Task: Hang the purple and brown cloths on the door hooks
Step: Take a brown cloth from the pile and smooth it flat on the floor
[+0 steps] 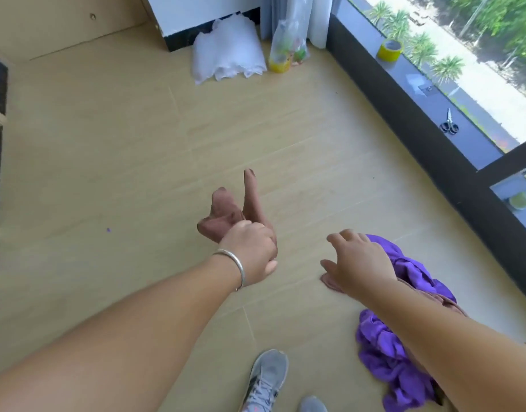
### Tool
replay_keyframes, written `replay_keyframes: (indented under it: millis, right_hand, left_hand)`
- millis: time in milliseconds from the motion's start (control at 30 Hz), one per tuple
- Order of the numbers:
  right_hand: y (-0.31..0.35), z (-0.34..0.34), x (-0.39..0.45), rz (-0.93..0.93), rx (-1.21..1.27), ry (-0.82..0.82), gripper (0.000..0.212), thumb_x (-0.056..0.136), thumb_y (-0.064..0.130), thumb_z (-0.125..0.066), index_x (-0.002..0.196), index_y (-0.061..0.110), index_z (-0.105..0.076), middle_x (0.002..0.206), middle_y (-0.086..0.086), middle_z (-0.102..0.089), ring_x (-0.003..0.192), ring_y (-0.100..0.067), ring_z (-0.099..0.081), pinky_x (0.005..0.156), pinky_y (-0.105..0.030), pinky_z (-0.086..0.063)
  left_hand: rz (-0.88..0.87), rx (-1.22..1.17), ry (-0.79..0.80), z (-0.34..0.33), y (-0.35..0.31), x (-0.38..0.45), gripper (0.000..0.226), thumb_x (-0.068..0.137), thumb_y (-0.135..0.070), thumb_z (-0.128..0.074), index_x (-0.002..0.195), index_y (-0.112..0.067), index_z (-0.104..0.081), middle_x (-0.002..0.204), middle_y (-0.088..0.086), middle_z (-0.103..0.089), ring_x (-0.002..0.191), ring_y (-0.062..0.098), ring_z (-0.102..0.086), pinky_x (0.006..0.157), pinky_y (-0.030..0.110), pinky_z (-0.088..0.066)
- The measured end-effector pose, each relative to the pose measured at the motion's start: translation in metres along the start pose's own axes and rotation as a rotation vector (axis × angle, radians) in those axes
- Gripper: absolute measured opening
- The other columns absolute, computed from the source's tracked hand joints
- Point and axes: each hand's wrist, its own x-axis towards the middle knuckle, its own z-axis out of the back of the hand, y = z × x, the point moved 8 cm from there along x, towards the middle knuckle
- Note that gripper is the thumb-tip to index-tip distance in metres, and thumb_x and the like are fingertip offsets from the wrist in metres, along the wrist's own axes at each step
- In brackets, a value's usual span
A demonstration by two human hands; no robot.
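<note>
Grey shoes (266, 382) stand on the floor beside the purple cloth (386, 349), heaped under the spread right hand (356, 263). Ahead, the left hand (249, 254) grips the brown cloth (226, 215); a clear bag (288, 46) holds colourful items.

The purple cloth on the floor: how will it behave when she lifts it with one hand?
The purple cloth lies crumpled in soft folds, so it will probably hang limp and drape. It looks thin, so likely light. Part lies under the right arm near the right hand and a brown cloth, which it may drag along.
</note>
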Motion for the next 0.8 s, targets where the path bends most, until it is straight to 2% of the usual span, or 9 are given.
replay_keyframes:
  millis: [167, 433, 600, 800]
  right_hand:
    - [0.014, -0.042, -0.021, 0.046, -0.059, 0.073, 0.040, 0.092, 0.046, -0.046, 0.127, 0.024, -0.048, 0.127, 0.000, -0.049, 0.115, -0.022, -0.047, 0.088, -0.036, -0.039]
    - [0.055, -0.127, -0.059, 0.140, -0.123, 0.231, 0.048, 0.089, 0.052, -0.051, 0.130, 0.027, -0.046, 0.134, 0.001, -0.046, 0.123, -0.022, -0.044, 0.093, -0.037, -0.041]
    - [0.084, -0.151, -0.060, 0.164, -0.148, 0.262, 0.049, 0.088, 0.053, -0.052, 0.130, 0.027, -0.044, 0.129, 0.003, -0.048, 0.120, -0.021, -0.045, 0.089, -0.036, -0.039]
    - [0.132, -0.169, -0.038, 0.173, -0.146, 0.277, 0.053, 0.088, 0.052, -0.054, 0.133, 0.027, -0.042, 0.132, 0.002, -0.047, 0.121, -0.022, -0.045, 0.092, -0.035, -0.039]
  left_hand:
    - [0.058, -0.070, 0.232, -0.090, -0.038, -0.049, 0.040, 0.096, -0.048, -0.044, 0.118, -0.019, -0.062, 0.118, 0.002, -0.059, 0.114, 0.026, -0.053, 0.095, 0.039, -0.039]
    - [0.297, -0.163, 0.417, -0.207, 0.000, -0.132, 0.035, 0.094, -0.045, -0.048, 0.119, -0.024, -0.060, 0.122, 0.002, -0.059, 0.116, 0.025, -0.054, 0.092, 0.037, -0.040]
    - [0.355, -0.179, 0.420, -0.241, 0.036, -0.157, 0.033, 0.093, -0.043, -0.049, 0.119, -0.024, -0.057, 0.122, 0.000, -0.058, 0.116, 0.024, -0.054, 0.093, 0.036, -0.039]
    - [0.355, -0.178, 0.347, -0.266, 0.086, -0.160, 0.031, 0.094, -0.040, -0.049, 0.120, -0.024, -0.054, 0.122, -0.001, -0.056, 0.117, 0.023, -0.052, 0.094, 0.036, -0.038]
